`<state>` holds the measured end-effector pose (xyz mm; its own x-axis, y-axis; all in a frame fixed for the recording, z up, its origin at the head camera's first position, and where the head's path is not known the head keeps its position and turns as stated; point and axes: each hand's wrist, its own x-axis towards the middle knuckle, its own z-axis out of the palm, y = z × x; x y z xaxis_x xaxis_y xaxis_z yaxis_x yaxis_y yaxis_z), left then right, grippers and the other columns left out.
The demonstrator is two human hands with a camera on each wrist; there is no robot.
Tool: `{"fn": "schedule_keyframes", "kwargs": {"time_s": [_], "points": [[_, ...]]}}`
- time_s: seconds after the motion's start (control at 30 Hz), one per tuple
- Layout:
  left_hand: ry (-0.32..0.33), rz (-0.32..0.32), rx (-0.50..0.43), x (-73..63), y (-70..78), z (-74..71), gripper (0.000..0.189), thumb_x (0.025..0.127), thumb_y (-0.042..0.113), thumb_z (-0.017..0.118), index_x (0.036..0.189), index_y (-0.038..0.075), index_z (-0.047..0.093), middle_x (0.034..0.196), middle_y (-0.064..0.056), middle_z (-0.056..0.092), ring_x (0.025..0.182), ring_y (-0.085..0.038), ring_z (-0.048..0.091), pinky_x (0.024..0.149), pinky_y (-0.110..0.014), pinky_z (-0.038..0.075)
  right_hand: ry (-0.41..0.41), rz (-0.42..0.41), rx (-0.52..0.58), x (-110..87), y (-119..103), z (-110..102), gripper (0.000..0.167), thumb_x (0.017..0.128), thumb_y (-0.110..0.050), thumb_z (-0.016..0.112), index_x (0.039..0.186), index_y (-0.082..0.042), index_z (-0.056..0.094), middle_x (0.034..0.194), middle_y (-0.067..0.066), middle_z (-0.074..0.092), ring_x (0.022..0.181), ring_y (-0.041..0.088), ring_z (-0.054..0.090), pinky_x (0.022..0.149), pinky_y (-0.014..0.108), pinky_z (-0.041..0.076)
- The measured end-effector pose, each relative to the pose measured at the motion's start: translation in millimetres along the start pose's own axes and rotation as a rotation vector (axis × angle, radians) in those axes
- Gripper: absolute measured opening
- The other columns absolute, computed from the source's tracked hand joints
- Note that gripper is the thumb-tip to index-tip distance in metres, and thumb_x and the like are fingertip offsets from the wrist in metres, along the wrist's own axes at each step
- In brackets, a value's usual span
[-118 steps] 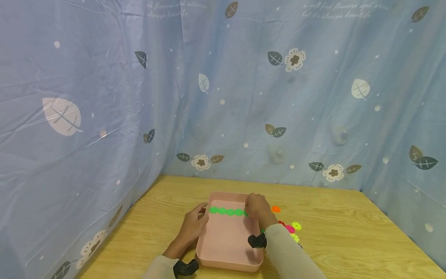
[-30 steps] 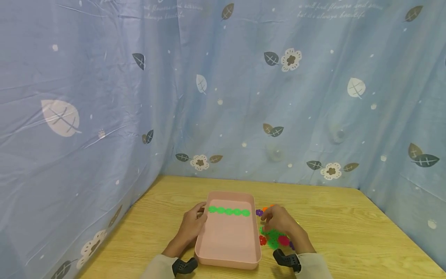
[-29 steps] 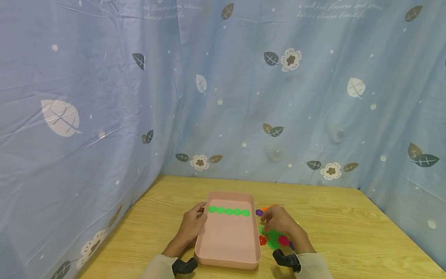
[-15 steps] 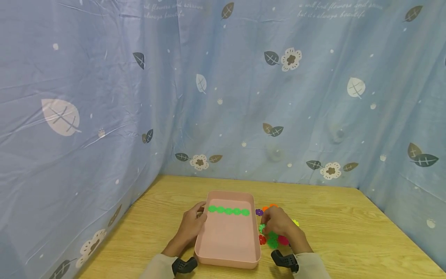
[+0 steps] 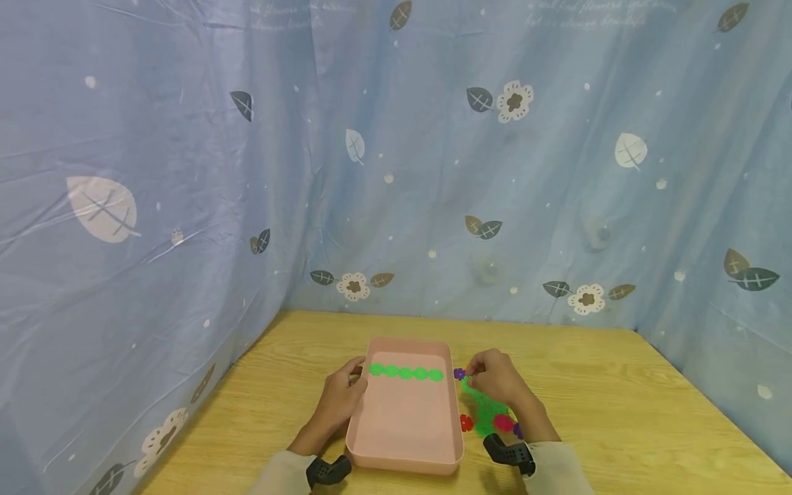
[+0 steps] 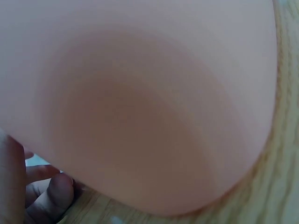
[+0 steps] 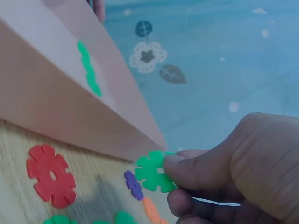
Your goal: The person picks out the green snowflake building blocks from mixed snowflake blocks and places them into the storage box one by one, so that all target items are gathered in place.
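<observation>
A pink rectangular tray (image 5: 405, 430) stands on the table, with a straight row of several green snowflake discs (image 5: 405, 373) across its far part. My left hand (image 5: 342, 393) grips the tray's left side, and the left wrist view shows its curled fingers (image 6: 58, 193) by the tray's edge. Just right of the tray my right hand (image 5: 500, 378) pinches one green snowflake disc (image 7: 150, 173) between thumb and fingers, raised above the table. Below it lies a loose heap of green discs (image 5: 489, 416).
Around the heap lie a red disc (image 5: 466, 423), a pink disc (image 5: 504, 423) and a purple disc (image 5: 460, 374). An orange disc (image 7: 150, 210) shows in the right wrist view. A blue patterned curtain (image 5: 402, 172) surrounds the wooden table (image 5: 588, 385) behind and at the sides.
My right hand has left the tray's row for the heap on the right, then risen slightly away with a green snowflake disc pinched. My left hand stays on the tray.
</observation>
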<state>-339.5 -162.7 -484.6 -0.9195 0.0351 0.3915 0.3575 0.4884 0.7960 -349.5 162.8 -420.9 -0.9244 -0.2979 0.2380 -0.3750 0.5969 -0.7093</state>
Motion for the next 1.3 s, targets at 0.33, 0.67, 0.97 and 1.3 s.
{"fn": "schedule_keyframes", "kwargs": {"time_s": [0.33,0.67,0.97,1.3], "points": [[-0.005,-0.005,-0.008,-0.7,-2.5,1.7,0.047,0.097,0.007,0.050,0.143,-0.002,0.053,0.121,-0.020,0.066,0.106,-0.034,0.070,0.077,-0.037,0.058,0.078,0.016,-0.080,21.7,-25,7,0.006,0.089,0.005,0.069,0.088,0.001,0.064,0.077,0.005,0.059,0.067,0.018,0.053,0.062,0.033,0.047],[0.004,-0.010,-0.030,-2.1,-3.4,-2.6,0.046,0.098,0.009,0.051,0.144,-0.002,0.053,0.122,-0.021,0.066,0.108,-0.036,0.069,0.080,-0.041,0.059,0.005,-0.005,0.063,50.1,-62,27,0.005,0.093,0.005,0.064,0.092,0.002,0.060,0.079,0.010,0.062,0.069,0.026,0.064,0.060,0.031,0.051],[0.014,0.015,0.007,-2.4,-5.0,-1.3,0.045,0.098,0.009,0.051,0.142,-0.001,0.055,0.119,-0.020,0.068,0.104,-0.035,0.071,0.080,-0.041,0.059,-0.034,-0.040,0.097,57.9,-69,65,0.004,0.096,0.004,0.062,0.097,0.006,0.059,0.081,0.010,0.061,0.074,0.033,0.068,0.061,0.031,0.054],[-0.026,0.013,-0.047,-3.0,-1.3,-0.6,0.045,0.100,0.010,0.051,0.143,-0.004,0.051,0.122,-0.025,0.064,0.099,-0.034,0.072,0.073,-0.034,0.059,-0.040,0.018,-0.029,58.3,-73,85,0.008,0.094,-0.007,0.068,0.089,-0.005,0.062,0.076,0.002,0.063,0.062,0.012,0.059,0.069,0.036,0.053]]}}
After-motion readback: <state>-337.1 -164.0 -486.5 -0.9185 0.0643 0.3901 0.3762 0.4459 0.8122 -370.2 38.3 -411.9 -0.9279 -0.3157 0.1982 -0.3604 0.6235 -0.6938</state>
